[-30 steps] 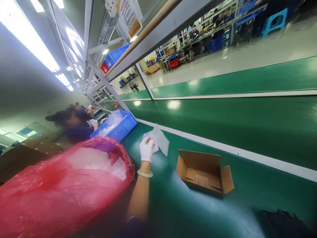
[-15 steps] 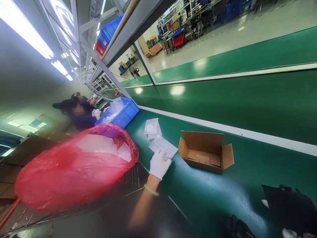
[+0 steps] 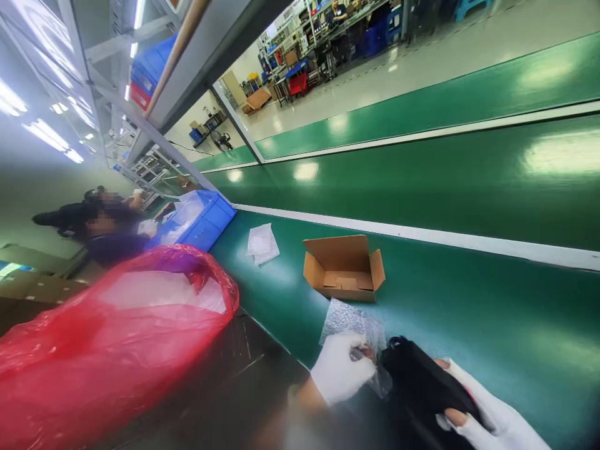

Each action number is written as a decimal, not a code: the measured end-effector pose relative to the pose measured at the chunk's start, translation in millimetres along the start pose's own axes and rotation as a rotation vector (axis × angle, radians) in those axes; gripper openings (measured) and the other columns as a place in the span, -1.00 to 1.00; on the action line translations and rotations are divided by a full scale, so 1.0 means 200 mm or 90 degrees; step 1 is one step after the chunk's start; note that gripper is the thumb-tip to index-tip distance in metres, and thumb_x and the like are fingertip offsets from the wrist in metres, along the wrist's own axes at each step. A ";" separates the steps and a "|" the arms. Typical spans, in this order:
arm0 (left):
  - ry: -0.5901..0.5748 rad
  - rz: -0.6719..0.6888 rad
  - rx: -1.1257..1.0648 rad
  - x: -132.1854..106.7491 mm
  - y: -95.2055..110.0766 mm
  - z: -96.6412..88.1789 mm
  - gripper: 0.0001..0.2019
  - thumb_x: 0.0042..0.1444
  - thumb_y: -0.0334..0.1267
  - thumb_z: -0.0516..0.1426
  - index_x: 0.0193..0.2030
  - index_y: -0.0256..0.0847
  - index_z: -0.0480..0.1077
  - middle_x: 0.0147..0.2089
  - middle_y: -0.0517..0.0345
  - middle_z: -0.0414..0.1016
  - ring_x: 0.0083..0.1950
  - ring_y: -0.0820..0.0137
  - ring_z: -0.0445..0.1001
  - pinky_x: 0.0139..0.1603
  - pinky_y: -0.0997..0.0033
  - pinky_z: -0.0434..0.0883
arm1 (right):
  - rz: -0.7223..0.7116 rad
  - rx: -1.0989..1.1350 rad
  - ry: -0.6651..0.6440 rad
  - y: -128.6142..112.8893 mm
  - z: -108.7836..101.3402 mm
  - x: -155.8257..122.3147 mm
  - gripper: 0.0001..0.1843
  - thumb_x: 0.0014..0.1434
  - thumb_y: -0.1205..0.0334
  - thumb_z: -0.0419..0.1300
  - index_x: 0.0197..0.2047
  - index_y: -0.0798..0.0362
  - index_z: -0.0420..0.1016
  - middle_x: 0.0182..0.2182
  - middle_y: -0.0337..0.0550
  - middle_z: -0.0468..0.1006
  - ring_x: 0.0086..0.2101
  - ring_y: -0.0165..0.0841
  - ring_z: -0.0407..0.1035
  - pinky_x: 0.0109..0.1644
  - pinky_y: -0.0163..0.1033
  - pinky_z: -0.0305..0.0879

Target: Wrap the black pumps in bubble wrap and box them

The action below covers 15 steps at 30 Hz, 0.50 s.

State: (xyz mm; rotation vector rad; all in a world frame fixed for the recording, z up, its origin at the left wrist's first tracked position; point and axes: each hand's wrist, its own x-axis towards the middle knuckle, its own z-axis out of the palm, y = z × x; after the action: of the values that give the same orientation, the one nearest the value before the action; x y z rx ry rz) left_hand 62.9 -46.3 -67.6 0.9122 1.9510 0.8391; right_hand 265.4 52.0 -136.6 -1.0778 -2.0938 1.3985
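My left hand (image 3: 344,369), in a white fingertip-less glove, pinches a bubble-wrap bag (image 3: 349,319) near its edge. The bag lies slanted just in front of the open cardboard box (image 3: 344,284). My right hand (image 3: 487,406), also gloved, grips a black bundle (image 3: 422,381) whose exact kind I cannot make out. The front end of this bundle is close to the bag's edge, beside my left fingers. Further off, more bubble-wrap bags (image 3: 262,244) lie on the green bench surface (image 3: 281,294).
A large red plastic bag (image 3: 117,350) with white sheets inside fills the left side. Behind it stands a blue bin (image 3: 201,222) holding clear packaging. A co-worker (image 3: 107,231) is at the far left. A shelf frame (image 3: 239,119) rises beyond the bench.
My left hand has drawn one bubble-wrap bag from beside the other bags toward me and to the right. My right hand has brought the black bundle inward to meet it. The view has shifted right.
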 end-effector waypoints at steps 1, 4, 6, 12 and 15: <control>0.026 0.055 0.023 0.00 0.04 0.02 -0.89 -0.19 -0.49 0.07 -0.55 -0.21 0.24 -0.49 0.27 0.30 -0.42 0.47 0.33 -0.38 0.47 0.30 | -0.006 0.000 -0.033 -0.01 -0.02 -0.01 -0.53 0.07 -0.15 0.11 -0.03 -0.12 0.52 -0.11 -0.19 0.60 -0.16 -0.10 0.52 -0.21 -0.23 0.50; 0.087 0.210 0.069 0.01 0.15 0.06 -0.87 -0.19 -0.51 0.07 -0.55 -0.21 0.21 -0.43 0.25 0.28 -0.39 0.47 0.29 -0.39 0.48 0.26 | -0.006 -0.028 -0.028 -0.04 -0.07 -0.04 -0.56 0.11 -0.08 0.10 0.00 -0.12 0.48 -0.18 -0.18 0.62 -0.28 -0.12 0.54 -0.27 -0.18 0.49; 0.097 0.294 0.104 0.04 0.21 0.09 -0.87 -0.15 -0.51 0.06 -0.52 -0.20 0.23 -0.38 0.22 0.32 -0.39 0.49 0.30 -0.40 0.50 0.28 | -0.014 -0.063 0.032 -0.03 -0.09 -0.07 -0.59 0.10 -0.03 0.09 -0.01 -0.10 0.44 -0.23 -0.15 0.63 -0.39 -0.13 0.54 -0.34 -0.14 0.48; 0.046 0.640 0.379 0.13 0.44 0.18 -0.97 -0.03 -0.37 0.08 -0.42 -0.21 0.35 -0.09 0.02 0.42 -0.19 0.33 0.41 -0.26 0.34 0.40 | 0.017 -0.109 0.156 0.00 -0.12 -0.17 -0.56 0.08 -0.06 0.07 -0.03 -0.04 0.41 -0.19 -0.01 0.61 -0.38 -0.08 0.53 -0.36 -0.10 0.42; -0.050 0.760 0.508 0.17 0.50 0.21 -0.91 0.03 -0.28 0.09 -0.35 -0.21 0.39 0.03 0.01 0.40 -0.12 0.25 0.40 -0.23 0.26 0.40 | 0.136 0.019 0.200 -0.03 -0.12 -0.18 -0.35 0.15 -0.13 0.04 0.23 0.00 0.22 -0.27 -0.08 0.60 -0.39 -0.19 0.50 -0.35 -0.17 0.41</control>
State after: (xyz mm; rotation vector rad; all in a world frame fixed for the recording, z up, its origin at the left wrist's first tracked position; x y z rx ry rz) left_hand 113.1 43.0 -19.6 2.6514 1.5248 0.5452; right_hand 302.4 36.9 -118.4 -1.4407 -1.7715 1.2513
